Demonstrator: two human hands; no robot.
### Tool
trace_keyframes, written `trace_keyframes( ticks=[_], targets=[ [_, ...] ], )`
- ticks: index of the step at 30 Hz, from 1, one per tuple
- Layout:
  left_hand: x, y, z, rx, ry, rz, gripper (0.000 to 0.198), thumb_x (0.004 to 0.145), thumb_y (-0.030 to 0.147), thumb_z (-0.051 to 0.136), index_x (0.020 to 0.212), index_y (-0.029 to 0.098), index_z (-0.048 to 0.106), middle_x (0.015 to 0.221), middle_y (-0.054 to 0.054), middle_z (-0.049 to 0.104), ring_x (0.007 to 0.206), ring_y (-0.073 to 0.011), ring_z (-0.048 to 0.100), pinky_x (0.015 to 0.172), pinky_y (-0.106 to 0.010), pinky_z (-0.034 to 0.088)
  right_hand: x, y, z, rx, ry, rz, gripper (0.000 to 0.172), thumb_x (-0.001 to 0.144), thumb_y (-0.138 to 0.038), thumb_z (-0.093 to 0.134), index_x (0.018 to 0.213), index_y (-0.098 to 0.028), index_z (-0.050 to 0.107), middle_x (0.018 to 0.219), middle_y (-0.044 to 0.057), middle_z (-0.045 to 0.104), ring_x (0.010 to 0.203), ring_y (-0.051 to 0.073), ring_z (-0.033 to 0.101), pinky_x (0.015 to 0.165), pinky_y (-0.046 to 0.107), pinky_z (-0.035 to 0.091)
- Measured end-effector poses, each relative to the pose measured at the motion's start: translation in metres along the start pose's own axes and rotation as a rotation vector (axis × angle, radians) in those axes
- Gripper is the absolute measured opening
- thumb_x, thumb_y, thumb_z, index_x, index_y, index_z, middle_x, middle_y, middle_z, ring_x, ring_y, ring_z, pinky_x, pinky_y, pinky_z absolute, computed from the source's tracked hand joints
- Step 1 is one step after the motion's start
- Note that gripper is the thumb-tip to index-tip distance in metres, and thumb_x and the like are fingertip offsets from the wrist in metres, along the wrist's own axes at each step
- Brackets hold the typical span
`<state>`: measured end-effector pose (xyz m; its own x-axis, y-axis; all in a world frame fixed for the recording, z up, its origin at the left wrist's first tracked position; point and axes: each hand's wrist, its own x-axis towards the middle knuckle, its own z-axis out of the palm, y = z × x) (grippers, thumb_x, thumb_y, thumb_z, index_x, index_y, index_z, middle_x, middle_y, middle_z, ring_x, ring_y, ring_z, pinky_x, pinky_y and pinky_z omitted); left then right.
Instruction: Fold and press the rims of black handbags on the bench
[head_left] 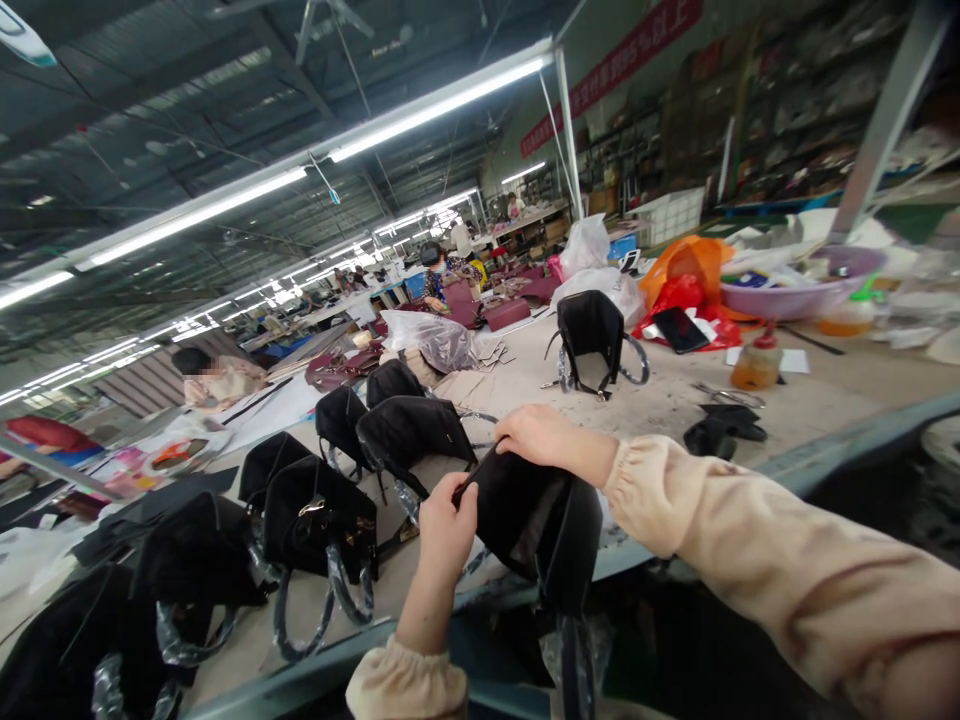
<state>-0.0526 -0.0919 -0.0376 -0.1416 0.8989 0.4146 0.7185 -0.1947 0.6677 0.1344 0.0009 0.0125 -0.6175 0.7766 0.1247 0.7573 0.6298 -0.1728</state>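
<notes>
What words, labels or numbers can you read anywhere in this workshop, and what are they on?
"5%", among white Chinese characters on the red banner on the far wall; the rest is too blurred to read.
The black handbag held by the left hand and right hand shows no lettering.

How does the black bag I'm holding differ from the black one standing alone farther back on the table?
The near bag is held by the left hand and right hand at the table edge; the far bag stands untouched. The near bag is tilted and slumped; the far bag sits upright and keeps its boxy shape. Both are black handbags.
</notes>
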Motion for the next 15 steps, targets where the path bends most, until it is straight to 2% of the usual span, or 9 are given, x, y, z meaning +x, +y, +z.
trace_keyframes(
  ticks=[2,4,8,12,14,15],
  targets=[
    [0.005,0.003,0.000,0.052,-0.016,0.021,0.027,0.075,0.033,0.067,0.100,0.023,0.072,0.089,-0.006,0.075,0.081,-0.0232,0.068,0.076,-0.035,0.051,-0.001,-0.004,-0.002,-0.009,0.003,0.008,0.028,0.089,-0.037,0.048,0.101,-0.026,0.071,0.098,0.006,0.072,0.094,0.020,0.064,0.075,0.026,0.044],
    [0.010,0.004,0.002,0.111,-0.002,0.037,0.023,0.077,0.033,0.067,0.097,0.025,0.073,0.093,-0.006,0.075,0.083,-0.0233,0.068,0.078,-0.035,0.050,-0.001,-0.008,-0.004,-0.016,0.006,0.016,0.028,0.089,-0.036,0.049,0.102,-0.025,0.071,0.100,0.006,0.072,0.097,0.020,0.064,0.077,0.027,0.045],
    [0.015,0.004,0.008,0.157,0.068,0.013,0.015,0.082,0.025,0.059,0.080,0.023,0.074,0.079,-0.005,0.075,0.074,-0.0202,0.066,0.071,-0.030,0.047,-0.001,-0.015,-0.005,-0.018,-0.004,0.042,0.029,0.090,-0.037,0.049,0.105,-0.025,0.070,0.102,0.007,0.071,0.099,0.021,0.063,0.079,0.028,0.045],
    [0.015,0.011,0.025,0.127,0.060,0.000,0.016,0.082,0.022,0.059,0.070,0.021,0.069,0.066,-0.002,0.069,0.067,-0.0178,0.063,0.065,-0.028,0.044,-0.011,-0.007,-0.007,-0.013,-0.043,0.083,0.027,0.091,-0.037,0.051,0.104,-0.023,0.069,0.102,0.007,0.070,0.100,0.021,0.062,0.082,0.031,0.047],
    [0.016,0.013,0.023,0.098,0.064,-0.004,0.015,0.086,0.026,0.060,0.075,0.018,0.068,0.071,-0.002,0.068,0.069,-0.0159,0.063,0.068,-0.029,0.048,-0.014,-0.008,-0.012,-0.007,-0.050,0.066,0.026,0.092,-0.037,0.053,0.106,-0.019,0.065,0.105,0.007,0.067,0.097,0.020,0.062,0.084,0.036,0.049],
    [0.017,0.011,0.014,0.087,0.090,-0.006,0.016,0.088,0.029,0.059,0.083,0.017,0.067,0.079,-0.003,0.068,0.073,-0.0152,0.063,0.071,-0.030,0.050,-0.010,-0.015,-0.015,0.000,-0.039,0.034,0.027,0.092,-0.037,0.054,0.109,-0.018,0.063,0.108,0.007,0.064,0.097,0.020,0.061,0.084,0.038,0.050]
  ],
)
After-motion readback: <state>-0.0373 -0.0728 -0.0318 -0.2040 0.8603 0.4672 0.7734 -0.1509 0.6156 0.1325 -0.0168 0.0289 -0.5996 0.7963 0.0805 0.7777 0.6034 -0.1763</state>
